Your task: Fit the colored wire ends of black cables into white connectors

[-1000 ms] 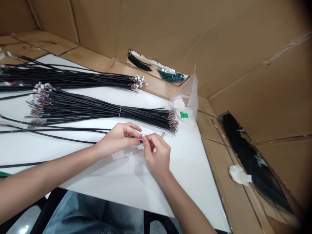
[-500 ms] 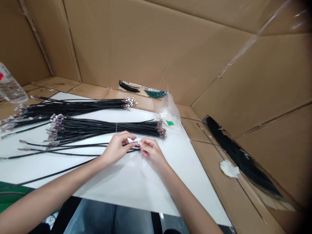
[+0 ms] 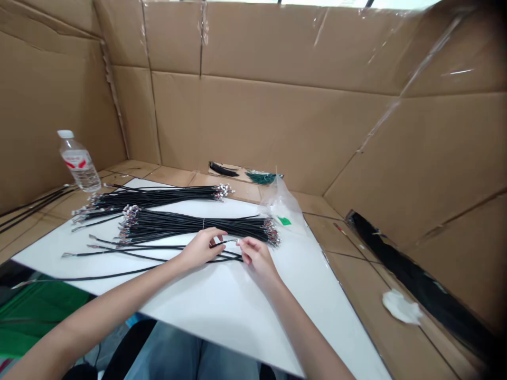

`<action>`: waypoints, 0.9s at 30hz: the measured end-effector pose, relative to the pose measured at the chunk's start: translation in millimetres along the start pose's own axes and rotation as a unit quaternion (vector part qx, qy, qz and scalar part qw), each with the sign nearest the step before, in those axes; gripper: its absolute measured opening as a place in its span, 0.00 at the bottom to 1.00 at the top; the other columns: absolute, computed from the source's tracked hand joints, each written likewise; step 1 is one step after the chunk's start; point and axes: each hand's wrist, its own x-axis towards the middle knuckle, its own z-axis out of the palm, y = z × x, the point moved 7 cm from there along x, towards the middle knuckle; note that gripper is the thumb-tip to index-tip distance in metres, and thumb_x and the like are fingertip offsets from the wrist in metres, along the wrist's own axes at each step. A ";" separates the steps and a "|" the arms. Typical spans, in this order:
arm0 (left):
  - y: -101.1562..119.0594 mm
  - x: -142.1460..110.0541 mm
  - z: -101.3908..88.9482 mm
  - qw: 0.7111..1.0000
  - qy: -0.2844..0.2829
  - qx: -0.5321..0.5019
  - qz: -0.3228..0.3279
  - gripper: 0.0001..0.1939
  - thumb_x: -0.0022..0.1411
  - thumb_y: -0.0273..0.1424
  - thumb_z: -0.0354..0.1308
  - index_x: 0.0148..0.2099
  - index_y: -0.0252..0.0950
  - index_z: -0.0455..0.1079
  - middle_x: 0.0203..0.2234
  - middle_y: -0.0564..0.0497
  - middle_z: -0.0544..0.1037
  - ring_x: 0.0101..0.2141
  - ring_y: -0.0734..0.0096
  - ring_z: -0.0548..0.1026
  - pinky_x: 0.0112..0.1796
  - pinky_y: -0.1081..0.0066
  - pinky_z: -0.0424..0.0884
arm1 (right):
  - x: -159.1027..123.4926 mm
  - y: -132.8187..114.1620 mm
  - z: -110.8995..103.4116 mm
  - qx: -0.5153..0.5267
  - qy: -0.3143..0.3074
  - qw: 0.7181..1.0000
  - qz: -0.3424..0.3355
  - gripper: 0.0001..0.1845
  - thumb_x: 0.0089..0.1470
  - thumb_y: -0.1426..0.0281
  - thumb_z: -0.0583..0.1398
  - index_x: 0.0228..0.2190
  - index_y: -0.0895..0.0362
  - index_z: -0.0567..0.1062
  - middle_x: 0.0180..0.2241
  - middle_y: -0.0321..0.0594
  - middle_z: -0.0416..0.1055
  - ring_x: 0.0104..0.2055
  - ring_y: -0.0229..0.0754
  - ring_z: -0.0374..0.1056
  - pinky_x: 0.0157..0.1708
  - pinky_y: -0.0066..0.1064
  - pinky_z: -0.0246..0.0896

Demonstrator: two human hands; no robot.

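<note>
My left hand [image 3: 204, 248] is closed around a thin black cable [image 3: 222, 243], whose stripped end points right. Close by, my right hand [image 3: 255, 254] pinches a small white connector [image 3: 237, 241] at the tip of that cable's wires. Whether the wires are seated in it is too small to tell. Several loose black cables [image 3: 130, 248] lie beneath and left of my hands. Just behind is a tied bundle of black cables [image 3: 170, 223] with coloured wire ends. A second cable bundle [image 3: 158, 196] lies farther back.
The white table sheet [image 3: 222, 301] is ringed by cardboard walls [image 3: 257, 116]. A water bottle [image 3: 81, 163] stands back left. A clear plastic bag [image 3: 283, 198] with a green label sits behind my right hand. Crumpled white tissue [image 3: 402, 307] lies at right, near a long slot [image 3: 404, 269] with dark strands.
The head view has tilted up and turned left, bringing the whole bottle into sight. My hands have drawn slightly apart, showing the cable end between them.
</note>
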 end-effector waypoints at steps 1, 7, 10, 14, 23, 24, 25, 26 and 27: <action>-4.3 -0.5 -1.4 1.000 -0.006 0.008 -0.010 0.17 0.58 0.30 0.56 0.50 0.33 0.70 0.37 0.46 0.77 0.29 0.71 0.73 0.32 0.72 0.69 | 1.2 -0.4 -3.1 0.007 0.009 1.000 -0.001 0.16 0.41 0.60 0.67 0.22 0.60 0.73 0.11 0.27 0.56 0.14 0.29 0.47 0.16 0.25 0.38; -25.7 -19.9 -19.2 0.995 -0.055 0.059 -0.052 0.15 0.57 0.31 0.55 0.47 0.34 0.70 0.28 0.51 0.76 0.24 0.73 0.70 0.27 0.75 0.65 | 3.7 -4.5 -20.2 0.064 0.069 0.996 -0.003 0.17 0.38 0.59 0.67 0.24 0.59 0.73 0.12 0.26 0.55 0.13 0.28 0.47 0.15 0.24 0.38; -28.8 -35.9 -34.5 0.991 -0.075 0.091 -0.070 0.14 0.57 0.33 0.55 0.43 0.33 0.72 0.26 0.52 0.75 0.24 0.73 0.68 0.26 0.76 0.62 | 1.7 -10.2 -23.7 0.091 0.084 0.992 -0.004 0.17 0.37 0.59 0.67 0.24 0.59 0.72 0.13 0.26 0.55 0.14 0.28 0.48 0.14 0.24 0.39; -17.6 -51.0 -55.3 0.980 -0.120 0.137 -0.076 0.15 0.59 0.38 0.54 0.37 0.32 0.75 0.22 0.52 0.74 0.22 0.74 0.65 0.24 0.76 0.58 | -1.1 -18.2 -26.5 0.117 0.096 0.988 -0.011 0.18 0.36 0.59 0.68 0.23 0.59 0.71 0.13 0.26 0.56 0.14 0.28 0.49 0.14 0.23 0.41; 41.8 -16.9 -145.7 0.951 -0.074 0.291 -0.069 0.19 0.61 0.44 0.51 0.39 0.38 0.77 0.33 0.48 0.80 0.32 0.64 0.73 0.31 0.73 0.62 | -3.9 -22.4 -29.9 0.140 0.115 0.983 -0.031 0.20 0.39 0.56 0.68 0.25 0.61 0.73 0.20 0.30 0.63 0.14 0.26 0.52 0.13 0.22 0.43; 42.8 -5.1 -158.0 0.946 -0.053 0.313 -0.073 0.19 0.61 0.44 0.51 0.42 0.39 0.76 0.37 0.48 0.80 0.36 0.62 0.74 0.33 0.72 0.63 | -3.6 -21.9 -30.4 0.140 0.116 0.983 -0.031 0.20 0.39 0.56 0.68 0.25 0.61 0.74 0.20 0.30 0.63 0.14 0.25 0.52 0.13 0.22 0.44; 40.7 7.6 -168.5 0.939 -0.038 0.333 -0.079 0.19 0.61 0.44 0.50 0.43 0.39 0.76 0.38 0.48 0.80 0.37 0.60 0.74 0.34 0.72 0.63 | -3.0 -21.2 -31.0 0.139 0.117 0.983 -0.031 0.20 0.39 0.57 0.68 0.25 0.61 0.74 0.21 0.30 0.64 0.14 0.25 0.52 0.13 0.22 0.44; 35.6 20.7 -177.0 0.932 -0.029 0.352 -0.088 0.18 0.62 0.43 0.51 0.42 0.39 0.77 0.37 0.48 0.80 0.38 0.59 0.75 0.35 0.71 0.64 | -2.3 -20.5 -31.5 0.138 0.117 0.983 -0.031 0.20 0.38 0.56 0.68 0.25 0.61 0.74 0.20 0.30 0.63 0.14 0.25 0.53 0.13 0.22 0.44; 27.4 33.5 -183.8 0.923 -0.022 0.369 -0.104 0.17 0.61 0.42 0.52 0.40 0.38 0.77 0.35 0.47 0.80 0.37 0.59 0.75 0.35 0.69 0.64 | -1.5 -19.8 -32.1 0.137 0.118 0.983 -0.032 0.20 0.38 0.56 0.68 0.25 0.61 0.75 0.20 0.30 0.63 0.14 0.26 0.53 0.13 0.22 0.44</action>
